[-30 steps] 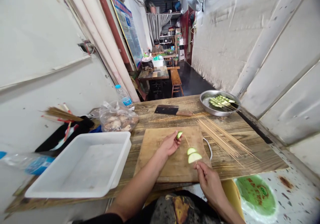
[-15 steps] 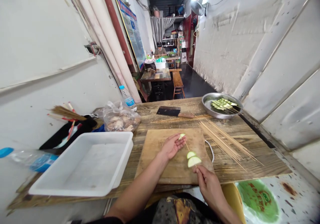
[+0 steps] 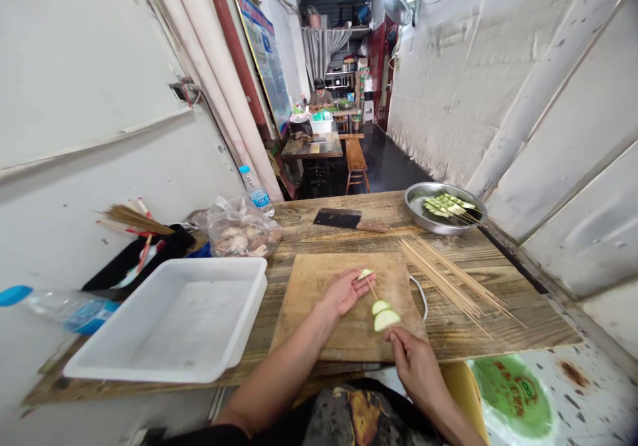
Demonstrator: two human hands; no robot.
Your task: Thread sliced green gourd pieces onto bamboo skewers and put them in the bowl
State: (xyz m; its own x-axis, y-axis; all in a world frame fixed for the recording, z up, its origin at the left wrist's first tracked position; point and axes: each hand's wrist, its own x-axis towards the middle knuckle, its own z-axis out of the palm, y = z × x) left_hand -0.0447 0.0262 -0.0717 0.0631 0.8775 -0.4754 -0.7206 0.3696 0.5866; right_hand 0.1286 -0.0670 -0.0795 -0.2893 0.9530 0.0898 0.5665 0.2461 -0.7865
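My left hand point(image 3: 345, 291) is closed on a pale green vegetable slice point(image 3: 365, 274), pinched between thumb and fingers above the cutting board point(image 3: 319, 336). A thin wooden skewer point(image 3: 371, 289) reaches up to that slice, its tip at or against it. Lower on the skewer sit two half-round slices of the same vegetable, a smaller one point(image 3: 381, 306) and a larger one point(image 3: 387, 320). Below them, my right hand point(image 3: 411, 356) grips the skewer's near end between thumb and fingers.
Loose skewers point(image 3: 443, 280) lie right of the board. A cleaver point(image 3: 343, 219) rests behind it. Filled skewers point(image 3: 443, 205) lie in a metal bowl point(image 3: 416, 215). A white tray point(image 3: 149, 366) and a bag of mushroom-like pieces point(image 3: 244, 233) stand left. A person point(image 3: 320, 94) sits far back.
The whole view shifts slightly. My left hand keeps the small slice at the skewer's upper end; the two lower slices and my right hand stay nearly the same.
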